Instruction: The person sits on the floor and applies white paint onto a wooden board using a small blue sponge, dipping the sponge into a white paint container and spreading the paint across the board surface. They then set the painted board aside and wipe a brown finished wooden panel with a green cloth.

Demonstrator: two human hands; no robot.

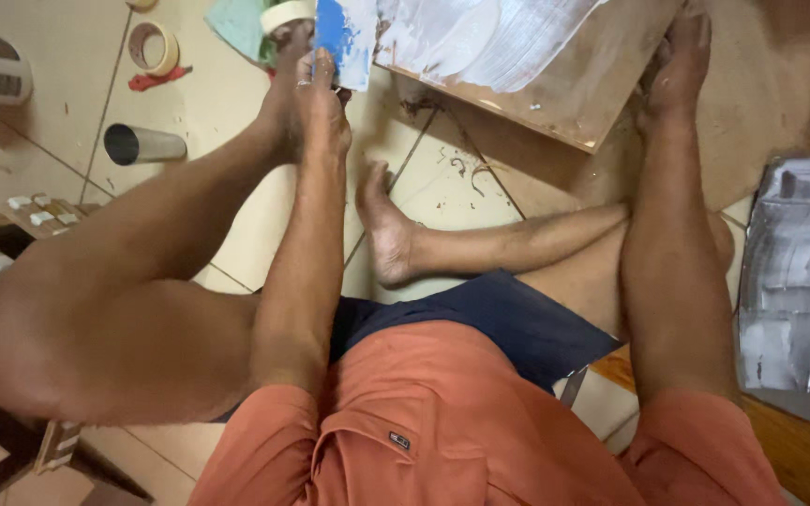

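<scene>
Head view: the left hand [316, 98] is closed around a blue scraper [344, 37] at the near-left edge of a wooden board [555, 98] smeared with white putty. The right hand [677, 66] grips the board's right edge. A tape roll [154, 47] lies on the tiled floor [236, 215].

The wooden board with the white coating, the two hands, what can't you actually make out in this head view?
- Wooden board: its far part is cut off by the top edge of the head view.
- Left hand: it touches a blue scraper, but the grip is hidden behind the hand; the tool runs past the top edge.
- Right hand: fingertips reach the top edge beside the board, so whether they grip it is unclear.
- Grey coated panel: cut off by the right edge.
</scene>
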